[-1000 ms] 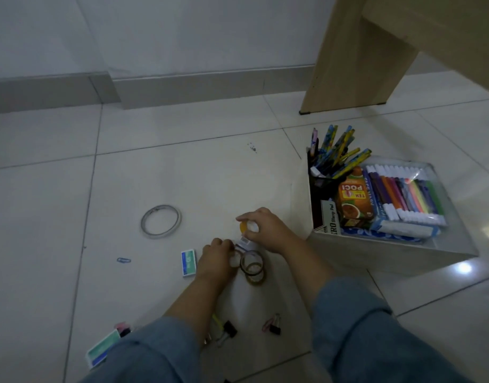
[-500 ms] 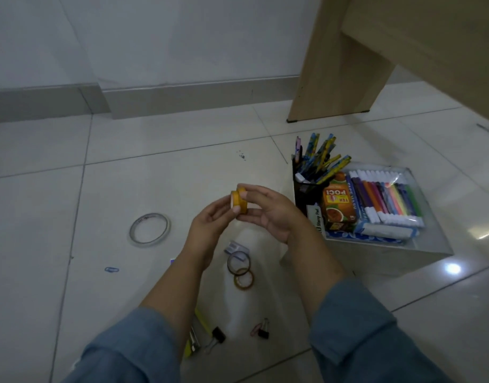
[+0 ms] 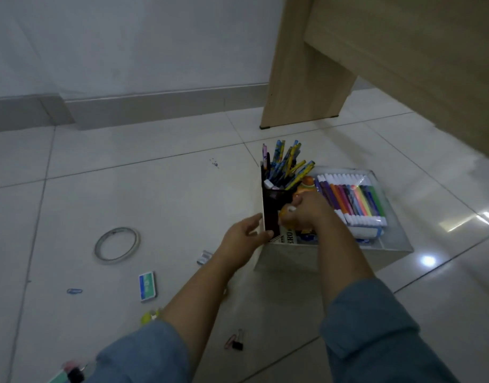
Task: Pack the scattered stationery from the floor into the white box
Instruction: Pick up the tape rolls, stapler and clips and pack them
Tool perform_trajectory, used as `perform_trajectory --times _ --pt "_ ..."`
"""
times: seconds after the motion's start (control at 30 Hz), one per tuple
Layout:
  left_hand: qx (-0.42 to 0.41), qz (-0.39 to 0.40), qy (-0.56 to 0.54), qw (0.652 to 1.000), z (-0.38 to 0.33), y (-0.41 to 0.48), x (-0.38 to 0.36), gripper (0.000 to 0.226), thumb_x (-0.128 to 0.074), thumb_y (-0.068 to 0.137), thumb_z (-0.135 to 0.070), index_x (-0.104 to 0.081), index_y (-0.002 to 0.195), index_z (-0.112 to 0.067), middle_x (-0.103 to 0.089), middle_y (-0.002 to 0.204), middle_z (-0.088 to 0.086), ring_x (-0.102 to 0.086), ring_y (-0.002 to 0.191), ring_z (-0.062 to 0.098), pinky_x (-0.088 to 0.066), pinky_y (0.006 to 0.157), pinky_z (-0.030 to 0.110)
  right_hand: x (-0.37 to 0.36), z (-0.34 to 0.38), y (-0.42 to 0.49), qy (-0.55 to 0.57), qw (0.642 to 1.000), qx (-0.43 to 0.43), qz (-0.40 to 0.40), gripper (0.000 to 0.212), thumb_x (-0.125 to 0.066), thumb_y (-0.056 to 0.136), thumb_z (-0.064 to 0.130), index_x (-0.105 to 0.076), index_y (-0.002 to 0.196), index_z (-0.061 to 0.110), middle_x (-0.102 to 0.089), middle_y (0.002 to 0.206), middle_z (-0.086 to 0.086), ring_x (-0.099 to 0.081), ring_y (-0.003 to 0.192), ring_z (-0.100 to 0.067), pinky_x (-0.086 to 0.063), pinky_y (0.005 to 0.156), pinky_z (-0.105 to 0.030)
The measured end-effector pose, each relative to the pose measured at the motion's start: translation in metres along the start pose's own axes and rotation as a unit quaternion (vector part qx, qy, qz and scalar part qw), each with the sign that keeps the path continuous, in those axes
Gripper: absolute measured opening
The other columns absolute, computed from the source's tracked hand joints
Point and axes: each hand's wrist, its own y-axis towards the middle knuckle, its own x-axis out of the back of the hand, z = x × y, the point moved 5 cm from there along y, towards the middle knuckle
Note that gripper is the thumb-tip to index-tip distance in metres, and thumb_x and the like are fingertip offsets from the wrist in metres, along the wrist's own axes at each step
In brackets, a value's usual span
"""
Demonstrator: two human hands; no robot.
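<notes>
The white box (image 3: 287,258) stands on the floor tiles at centre right, holding a dark cup of pens (image 3: 284,164), a marker set (image 3: 354,200) and an orange carton. Inside the box, my right hand (image 3: 307,211) is shut on a small orange tape roll (image 3: 286,214), low over the contents. The fingers of my left hand (image 3: 243,239) rest on the box's left wall. Scattered on the floor are a large clear tape ring (image 3: 116,246), a blue-green eraser (image 3: 147,286), a blue paper clip (image 3: 74,291), a binder clip (image 3: 235,343) and a small silver item (image 3: 204,257).
A wooden desk leg (image 3: 301,78) stands just behind the box, with the desk's underside overhead at right. A grey skirting board runs along the wall. More small items lie at the bottom left near my sleeve (image 3: 72,371), and something yellow (image 3: 149,316) beside my left forearm.
My right hand carried the orange tape roll from in front of me to the right, into the box. My left hand let go of the roll and moved to the box's left wall.
</notes>
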Motion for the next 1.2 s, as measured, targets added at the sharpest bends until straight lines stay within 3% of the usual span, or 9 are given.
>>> perform_trajectory --times 0.13,0.3,0.43,0.7,0.83,0.97,1.03,1.1,1.2 --pt "0.004 0.002 -0.048 0.999 0.002 0.002 -0.005 0.064 -0.066 0.082 -0.002 -0.04 0.141 -0.006 -0.048 0.141 0.014 -0.044 0.131 0.016 -0.039 0.096 0.018 -0.027 0.008 0.011 0.019 0.999 0.02 -0.039 0.048 -0.074 0.076 0.018 -0.057 0.119 0.004 -0.059 0.119 -0.017 -0.056 0.111 -0.033 -0.046 0.089 -0.034" --pt "0.01 0.014 -0.077 0.997 0.002 0.003 -0.003 0.061 -0.065 0.08 0.006 -0.044 0.137 -0.005 -0.051 0.138 0.014 -0.045 0.129 0.014 -0.042 0.092 0.011 -0.041 0.004 0.017 0.052 0.996 0.05 -0.043 0.061 -0.074 0.078 0.015 -0.049 0.133 0.004 -0.054 0.133 -0.016 -0.052 0.12 -0.03 -0.044 0.094 -0.033" --pt "0.011 0.005 -0.091 0.996 0.005 0.005 -0.004 0.061 -0.065 0.08 0.009 -0.044 0.136 -0.002 -0.051 0.137 0.016 -0.046 0.118 0.009 -0.043 0.068 -0.006 -0.034 -0.003 0.019 0.058 0.996 0.003 -0.065 0.067 -0.078 0.075 0.021 -0.048 0.133 0.002 -0.054 0.133 -0.016 -0.053 0.121 -0.03 -0.046 0.095 -0.035" --pt "0.007 0.0 -0.061 0.998 0.005 0.003 -0.002 0.06 -0.066 0.083 -0.004 -0.044 0.139 -0.009 -0.054 0.135 0.012 -0.048 0.128 0.014 -0.04 0.086 0.006 -0.041 -0.001 0.022 0.136 0.985 -0.065 -0.082 0.052 -0.077 0.076 0.017 -0.058 0.121 0.001 -0.062 0.121 -0.017 -0.06 0.11 -0.031 -0.05 0.083 -0.032" --pt "0.011 -0.077 -0.056 0.995 0.014 0.002 0.028 0.041 -0.058 0.091 -0.027 -0.056 0.127 -0.009 -0.065 0.115 0.006 -0.067 0.086 0.011 -0.05 0.067 0.01 -0.036 -0.005 0.017 0.118 0.989 -0.053 -0.07 0.045 -0.074 0.078 0.014 -0.06 0.118 -0.002 -0.062 0.12 -0.019 -0.06 0.108 -0.031 -0.049 0.085 -0.032" --pt "0.065 -0.145 0.224 0.962 0.049 -0.003 0.069 0.035 -0.067 0.083 -0.025 -0.06 0.114 -0.008 -0.064 0.105 0.006 -0.061 0.09 0.02 -0.045 0.071 0.022 -0.01 0.016 -0.001 0.163 0.961 0.064 -0.214 0.023 -0.065 0.084 0.009 -0.066 0.105 -0.001 -0.068 0.101 -0.018 -0.065 0.092 -0.031 -0.053 0.077 -0.034" --pt "0.107 -0.111 0.294 0.943 0.07 -0.008 0.073 0.05 -0.072 0.077 -0.022 -0.054 0.122 -0.011 -0.055 0.121 0.012 -0.055 0.109 0.027 -0.044 0.088 0.028 -0.011 0.045 -0.013 0.225 0.948 0.146 -0.169 0.015 -0.062 0.086 0.007 -0.066 0.098 0.0 -0.065 0.078 -0.01 -0.066 0.067 -0.026 -0.057 0.061 -0.034" --pt "0.115 -0.096 0.304 0.941 0.082 -0.013 0.073 0.057 -0.074 0.076 -0.024 -0.051 0.127 -0.014 -0.05 0.127 0.015 -0.052 0.116 0.031 -0.043 0.095 0.032 -0.033 0.077 -0.024 0.17 0.959 0.211 -0.078 0.009 -0.059 0.086 0.006 -0.066 0.092 0.002 -0.061 0.068 -0.005 -0.064 0.054 -0.022 -0.053 0.05 -0.03" --pt "0.117 -0.122 0.298 0.94 0.093 -0.021 0.076 0.046 -0.068 0.081 -0.02 -0.053 0.125 -0.012 -0.055 0.124 0.015 -0.056 0.111 0.029 -0.044 0.091 0.031 -0.089 0.096 -0.033 -0.035 0.976 0.21 0.046 0.017 -0.054 0.088 0.001 -0.067 0.099 -0.002 -0.069 0.088 -0.016 -0.07 0.081 -0.032 -0.054 0.063 -0.032"
